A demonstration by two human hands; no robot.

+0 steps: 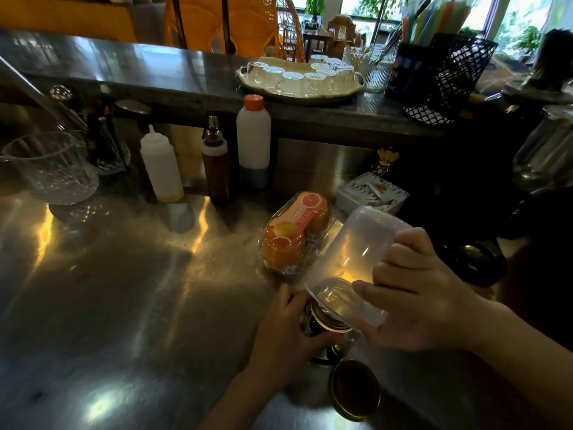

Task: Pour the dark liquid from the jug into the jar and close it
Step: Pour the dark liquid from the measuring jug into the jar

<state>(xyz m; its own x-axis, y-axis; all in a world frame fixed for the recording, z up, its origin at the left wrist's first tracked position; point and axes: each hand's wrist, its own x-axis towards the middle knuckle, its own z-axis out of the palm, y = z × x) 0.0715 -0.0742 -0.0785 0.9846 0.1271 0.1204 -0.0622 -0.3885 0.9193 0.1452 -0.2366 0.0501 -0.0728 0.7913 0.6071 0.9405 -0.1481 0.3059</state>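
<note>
My right hand point(415, 293) grips the handle of a clear plastic jug point(359, 256) that is tipped steeply, its spout down over the mouth of a glass jar point(325, 324). The jug looks nearly drained; dark liquid shows inside the jar. My left hand point(288, 327) wraps around the jar's left side and holds it upright on the steel counter point(124, 305). The jar's round gold lid point(355, 389) lies flat on the counter just in front of the jar, apart from both hands.
A plastic pack of oranges point(294, 234) lies just behind the jar. Squeeze bottle point(161, 166), brown bottle point(217, 162) and white bottle point(253, 141) stand at the back. A glass pitcher point(52, 169) is far left; a white box point(372, 193) and black machine base point(474, 259) at right.
</note>
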